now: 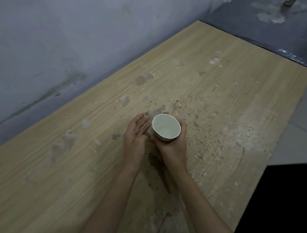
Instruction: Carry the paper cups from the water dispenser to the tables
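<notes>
Setting cup (166,126) on table (64,173): right hand (174,148) grasping it, left hand (136,139) released, just beside. Next, probably: lower gently, let go.

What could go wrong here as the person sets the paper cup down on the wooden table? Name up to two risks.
1. Only the right hand grips the paper cup; the left hand is open beside it, so squeezing could buckle the cup.
2. The wooden table is gritty and stained, so the cup might sit unevenly or pick up dirt.
</notes>
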